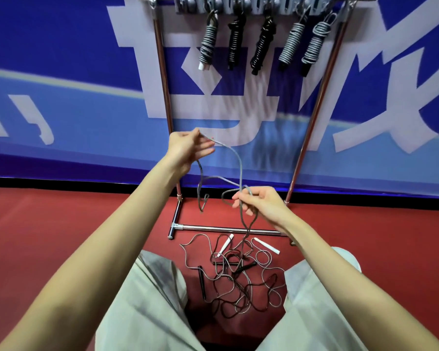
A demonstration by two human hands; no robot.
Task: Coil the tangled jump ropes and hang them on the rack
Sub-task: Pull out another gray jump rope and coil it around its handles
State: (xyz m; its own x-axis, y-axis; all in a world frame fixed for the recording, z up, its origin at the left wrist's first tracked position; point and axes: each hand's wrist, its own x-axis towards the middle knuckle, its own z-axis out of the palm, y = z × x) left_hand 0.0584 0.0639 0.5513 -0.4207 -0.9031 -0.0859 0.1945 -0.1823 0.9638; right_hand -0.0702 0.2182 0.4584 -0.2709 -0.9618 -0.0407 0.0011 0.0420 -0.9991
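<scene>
Done: five coiled ropes (264,39) already hang on the rack (162,79), top centre of frame.
Left: tangled pile (236,282) on the red floor (86,219), bottom centre between your knees; looks like 2+ ropes, white handles (266,245) and black handles (202,282) mixed in.
In hand: grey rope (235,155), mid frame, one strand runs down into the pile.
L hand (188,150): you pinch the rope up high w/ thumb + forefinger, other fingers loosely spread.
R hand (260,202): lower, fingers curled round a crossing of strands.
Progress: approx. past halfway; this rope is not yet freed or coiled.
Next: prob. work the loop out, then wind it.
</scene>
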